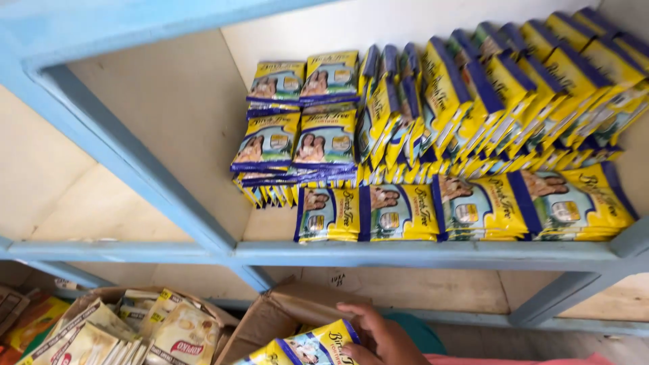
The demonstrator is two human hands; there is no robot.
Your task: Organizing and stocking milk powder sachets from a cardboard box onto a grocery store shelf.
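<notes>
At the bottom centre of the frame, the yellow-and-blue sachet (318,346) is lying with its long axis running left to right, and one hand (378,338) is closing its fingers on the right end; which hand, I cannot tell. Left of it, the cardboard box (267,321) is gaping open. Above, the blue shelf (419,253) is showing bare board left of the stacked sachets (466,135).

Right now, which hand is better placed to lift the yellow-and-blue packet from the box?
The right hand: it touches the packet in the cardboard box; the left hand is out of view.
</notes>
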